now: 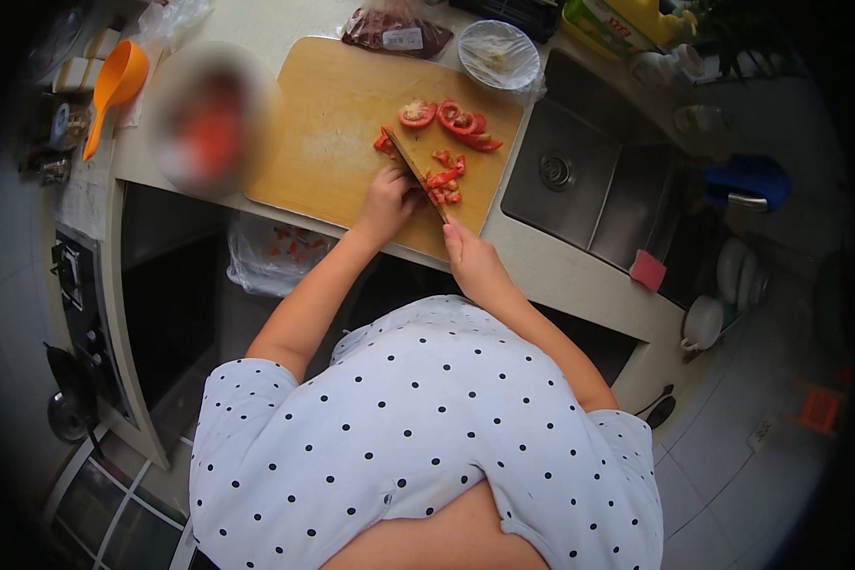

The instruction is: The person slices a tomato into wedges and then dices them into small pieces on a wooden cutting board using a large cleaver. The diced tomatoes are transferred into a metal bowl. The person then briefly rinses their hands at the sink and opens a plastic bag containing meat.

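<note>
My right hand (475,255) is closed round the handle of a kitchen knife (412,163), whose blade slants away to the left over the cutting board (318,104). Just left of the blade is my left hand (387,202), fingers curled in; whatever they pinch is hidden. A small piece of tomato (383,143) lies beyond those fingers, against the blade. Chopped tomato bits (446,179) sit to the right of the knife. Farther back on the board are a cut tomato half (416,113) and several tomato slices (462,120).
Left of the board stands a blurred round bowl (166,123) with red contents, beside an orange ladle (116,81). Behind are a bag of dark red food (396,36) and a plastic-covered bowl (500,55). A steel sink (565,133) lies right; a plastic bag (274,255) hangs below the counter edge.
</note>
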Demonstrator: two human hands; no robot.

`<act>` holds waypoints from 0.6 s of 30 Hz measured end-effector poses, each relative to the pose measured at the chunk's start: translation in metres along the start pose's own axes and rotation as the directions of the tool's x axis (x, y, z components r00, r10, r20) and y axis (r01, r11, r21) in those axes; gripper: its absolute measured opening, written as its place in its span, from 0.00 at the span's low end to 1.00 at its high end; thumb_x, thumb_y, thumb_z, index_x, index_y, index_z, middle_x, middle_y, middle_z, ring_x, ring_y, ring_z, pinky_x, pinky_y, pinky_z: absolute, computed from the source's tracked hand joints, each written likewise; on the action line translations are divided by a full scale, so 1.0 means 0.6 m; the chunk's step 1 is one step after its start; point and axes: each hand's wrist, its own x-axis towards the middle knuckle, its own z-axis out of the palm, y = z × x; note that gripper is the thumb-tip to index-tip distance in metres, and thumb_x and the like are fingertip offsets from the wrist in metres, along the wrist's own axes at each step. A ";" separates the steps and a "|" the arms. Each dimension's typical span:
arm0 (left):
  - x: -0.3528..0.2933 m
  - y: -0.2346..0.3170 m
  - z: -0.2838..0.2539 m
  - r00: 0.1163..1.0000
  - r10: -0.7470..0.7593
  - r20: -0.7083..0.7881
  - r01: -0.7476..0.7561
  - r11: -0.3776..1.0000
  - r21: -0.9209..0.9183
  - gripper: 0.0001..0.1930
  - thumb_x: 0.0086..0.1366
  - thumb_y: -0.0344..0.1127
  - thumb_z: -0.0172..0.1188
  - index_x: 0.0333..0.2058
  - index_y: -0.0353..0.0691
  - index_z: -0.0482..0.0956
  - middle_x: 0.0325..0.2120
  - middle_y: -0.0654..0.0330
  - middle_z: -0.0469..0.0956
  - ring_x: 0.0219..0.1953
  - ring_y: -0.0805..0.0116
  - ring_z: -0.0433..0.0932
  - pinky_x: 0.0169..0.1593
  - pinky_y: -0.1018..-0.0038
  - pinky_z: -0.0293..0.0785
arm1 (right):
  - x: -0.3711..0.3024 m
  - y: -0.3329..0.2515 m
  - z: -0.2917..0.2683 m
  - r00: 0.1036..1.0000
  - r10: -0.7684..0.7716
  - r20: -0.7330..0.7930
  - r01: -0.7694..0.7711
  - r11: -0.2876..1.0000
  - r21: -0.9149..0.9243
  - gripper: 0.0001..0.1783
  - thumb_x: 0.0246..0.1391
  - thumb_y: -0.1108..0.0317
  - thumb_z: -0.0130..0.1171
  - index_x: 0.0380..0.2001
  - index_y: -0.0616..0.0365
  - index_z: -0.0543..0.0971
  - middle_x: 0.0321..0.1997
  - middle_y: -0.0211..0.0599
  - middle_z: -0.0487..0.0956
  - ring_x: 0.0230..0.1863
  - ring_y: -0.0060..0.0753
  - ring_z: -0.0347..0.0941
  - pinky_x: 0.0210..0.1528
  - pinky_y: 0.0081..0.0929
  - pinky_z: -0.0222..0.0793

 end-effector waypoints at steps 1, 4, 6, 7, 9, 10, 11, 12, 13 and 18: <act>-0.001 0.003 0.001 0.999 -0.032 -0.002 0.032 0.999 -0.005 0.08 0.46 0.25 0.63 0.28 0.34 0.78 0.33 0.52 0.76 0.39 0.53 0.74 0.42 0.65 0.72 | 0.010 0.000 -0.005 0.999 0.011 0.036 -0.012 0.999 0.043 0.25 0.64 0.53 0.38 0.45 0.65 0.73 0.31 0.59 0.76 0.35 0.62 0.73 0.37 0.42 0.69; 0.005 0.013 -0.001 0.997 -0.071 -0.039 0.070 0.997 -0.027 0.08 0.46 0.25 0.64 0.28 0.34 0.78 0.33 0.52 0.76 0.38 0.54 0.74 0.41 0.66 0.72 | 0.019 -0.014 -0.026 0.996 0.038 0.082 -0.050 0.986 0.157 0.26 0.64 0.52 0.38 0.43 0.65 0.73 0.24 0.55 0.75 0.29 0.56 0.73 0.33 0.41 0.68; 0.004 0.024 0.010 0.992 -0.059 -0.114 0.053 0.997 -0.060 0.08 0.47 0.25 0.64 0.28 0.34 0.77 0.33 0.52 0.76 0.38 0.54 0.74 0.40 0.66 0.72 | -0.010 -0.012 -0.046 0.996 0.070 0.061 -0.081 0.977 0.197 0.26 0.64 0.51 0.37 0.40 0.65 0.74 0.20 0.50 0.74 0.23 0.50 0.72 0.30 0.40 0.66; 0.007 0.026 0.015 0.994 -0.040 -0.103 0.034 0.998 -0.057 0.07 0.47 0.25 0.64 0.28 0.34 0.78 0.32 0.53 0.76 0.37 0.54 0.74 0.40 0.66 0.71 | -0.015 -0.012 -0.058 0.985 0.142 0.100 -0.161 0.963 0.217 0.27 0.64 0.50 0.36 0.38 0.65 0.74 0.19 0.49 0.73 0.22 0.47 0.71 0.30 0.39 0.66; 0.018 0.030 0.023 0.996 0.000 -0.085 -0.005 0.998 -0.058 0.06 0.47 0.26 0.63 0.26 0.34 0.78 0.30 0.54 0.77 0.36 0.55 0.73 0.40 0.65 0.71 | -0.023 -0.014 -0.083 0.943 0.282 0.179 -0.320 0.916 0.241 0.27 0.65 0.50 0.36 0.35 0.65 0.73 0.18 0.46 0.71 0.21 0.41 0.69 0.30 0.37 0.66; 0.014 0.029 0.027 0.996 -0.011 -0.092 0.007 0.999 -0.045 0.06 0.47 0.25 0.63 0.26 0.34 0.78 0.30 0.54 0.77 0.35 0.55 0.74 0.39 0.66 0.71 | -0.025 -0.015 -0.089 0.929 0.313 0.196 -0.356 0.901 0.249 0.28 0.65 0.49 0.35 0.33 0.66 0.72 0.19 0.47 0.69 0.22 0.42 0.67 0.32 0.38 0.66; 0.015 0.027 0.030 0.995 -0.016 -0.098 0.013 0.999 -0.032 0.06 0.47 0.25 0.63 0.26 0.34 0.78 0.29 0.54 0.77 0.35 0.55 0.74 0.39 0.66 0.72 | -0.026 -0.009 -0.091 0.940 0.286 0.185 -0.324 0.920 0.220 0.28 0.65 0.49 0.35 0.32 0.67 0.71 0.19 0.49 0.69 0.23 0.43 0.67 0.33 0.38 0.65; 0.015 0.025 0.032 0.994 -0.020 -0.104 0.018 1.000 -0.018 0.05 0.48 0.24 0.63 0.26 0.34 0.78 0.29 0.54 0.77 0.34 0.56 0.74 0.38 0.67 0.72 | -0.029 -0.002 -0.089 0.950 0.259 0.174 -0.291 0.938 0.189 0.28 0.65 0.50 0.35 0.32 0.67 0.71 0.19 0.50 0.68 0.23 0.45 0.67 0.33 0.38 0.65; 0.016 0.024 0.035 0.994 -0.029 -0.108 0.027 0.999 -0.019 0.05 0.47 0.24 0.63 0.26 0.34 0.78 0.29 0.54 0.77 0.34 0.56 0.74 0.38 0.67 0.72 | -0.032 0.002 -0.088 0.959 0.231 0.165 -0.257 0.953 0.158 0.28 0.65 0.50 0.35 0.32 0.68 0.71 0.20 0.52 0.68 0.24 0.46 0.67 0.34 0.38 0.65; 0.017 0.023 0.033 0.994 -0.075 -0.084 0.076 0.997 0.011 0.05 0.45 0.23 0.63 0.25 0.35 0.78 0.27 0.55 0.76 0.34 0.56 0.74 0.38 0.67 0.72 | -0.037 -0.016 -0.098 0.958 0.223 0.182 -0.243 0.965 0.095 0.26 0.65 0.52 0.35 0.34 0.68 0.71 0.23 0.58 0.70 0.27 0.56 0.67 0.35 0.41 0.64</act>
